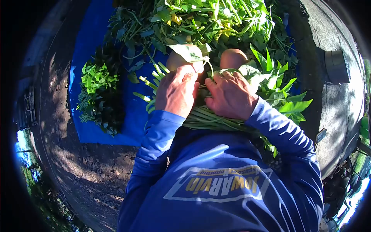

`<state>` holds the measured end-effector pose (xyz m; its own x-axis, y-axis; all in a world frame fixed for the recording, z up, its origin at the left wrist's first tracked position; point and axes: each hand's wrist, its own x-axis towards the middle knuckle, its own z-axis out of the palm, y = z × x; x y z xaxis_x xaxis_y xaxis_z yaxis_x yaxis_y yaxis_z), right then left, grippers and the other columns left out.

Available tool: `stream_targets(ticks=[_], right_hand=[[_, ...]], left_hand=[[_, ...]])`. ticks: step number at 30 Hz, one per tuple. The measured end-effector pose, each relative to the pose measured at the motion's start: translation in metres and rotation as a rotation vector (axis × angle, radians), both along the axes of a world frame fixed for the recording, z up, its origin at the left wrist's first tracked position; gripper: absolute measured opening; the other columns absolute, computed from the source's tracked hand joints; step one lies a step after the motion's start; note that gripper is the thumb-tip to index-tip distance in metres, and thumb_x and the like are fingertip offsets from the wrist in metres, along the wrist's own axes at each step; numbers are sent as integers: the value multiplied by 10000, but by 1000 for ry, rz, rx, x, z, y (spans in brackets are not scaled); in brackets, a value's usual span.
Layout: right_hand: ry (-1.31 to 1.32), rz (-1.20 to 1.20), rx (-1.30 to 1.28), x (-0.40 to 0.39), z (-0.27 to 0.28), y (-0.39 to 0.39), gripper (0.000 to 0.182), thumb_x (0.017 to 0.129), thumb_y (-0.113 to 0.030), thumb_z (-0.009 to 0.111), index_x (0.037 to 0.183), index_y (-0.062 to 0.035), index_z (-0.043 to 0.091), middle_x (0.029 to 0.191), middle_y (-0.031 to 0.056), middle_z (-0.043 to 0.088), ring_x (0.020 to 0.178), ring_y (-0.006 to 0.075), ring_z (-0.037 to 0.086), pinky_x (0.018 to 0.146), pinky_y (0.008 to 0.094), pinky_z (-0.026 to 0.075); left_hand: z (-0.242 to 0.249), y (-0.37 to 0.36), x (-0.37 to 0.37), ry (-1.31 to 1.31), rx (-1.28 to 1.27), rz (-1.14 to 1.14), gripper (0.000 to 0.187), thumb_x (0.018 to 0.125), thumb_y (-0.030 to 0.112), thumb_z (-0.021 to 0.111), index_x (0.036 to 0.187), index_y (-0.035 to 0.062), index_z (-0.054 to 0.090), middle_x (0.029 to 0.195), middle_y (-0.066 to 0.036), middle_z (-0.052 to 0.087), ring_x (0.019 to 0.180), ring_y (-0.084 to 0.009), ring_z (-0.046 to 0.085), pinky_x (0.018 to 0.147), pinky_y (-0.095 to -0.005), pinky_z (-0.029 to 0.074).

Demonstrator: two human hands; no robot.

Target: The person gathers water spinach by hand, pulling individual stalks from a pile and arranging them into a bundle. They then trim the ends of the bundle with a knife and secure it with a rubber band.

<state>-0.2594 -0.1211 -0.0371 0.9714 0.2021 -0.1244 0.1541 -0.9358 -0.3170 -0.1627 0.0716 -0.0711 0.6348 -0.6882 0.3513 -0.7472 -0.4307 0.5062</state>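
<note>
Across my lap lies a bundle of long-stemmed leafy greens, its cut stem ends pointing left and its pointed leaves spreading right. My left hand is closed at the bundle's upper side, with a leafy stem rising by its fingers; part of the grip is hidden. Close beside it, my right hand has curled fingers over the bundle, thumb toward the left hand. A thin stem seems to run between the two hands. A broad pale leaf stands up above my left hand.
A large heap of loose greens lies beyond my knees. On the left, a smaller pile of greens rests on a blue sheet. Bare ground borders the sheet. A grey cylindrical object stands on the right.
</note>
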Motion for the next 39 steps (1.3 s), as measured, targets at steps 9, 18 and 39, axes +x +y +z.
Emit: stream_targets(ticks=[9, 18, 39], right_hand=[[49, -60, 85, -34, 40, -18, 401, 958, -435, 661, 1085, -58, 707, 1090, 147, 641, 1077, 310, 633, 922, 539, 479], [-134, -249, 114, -70, 24, -11, 379, 951, -334, 690, 1217, -63, 675, 1023, 122, 626, 980, 306, 636, 809, 459, 496], [-120, -257, 82, -80, 24, -8, 469, 918, -294, 708, 1345, -110, 644, 1047, 135, 589, 1023, 314, 612, 820, 454, 497]], left_hand=[[1, 9, -7, 102, 389, 266, 339, 881, 339, 755, 1106, 97, 681, 1061, -105, 653, 922, -327, 681, 812, -493, 504], [-3, -17, 24, 206, 449, 101, 309, 911, 281, 714, 1155, 105, 643, 912, -127, 736, 856, -345, 732, 782, -484, 564], [93, -11, 16, 263, -114, 197, 120, 919, 49, 730, 1037, 36, 749, 981, -96, 710, 827, -221, 705, 768, -324, 551]])
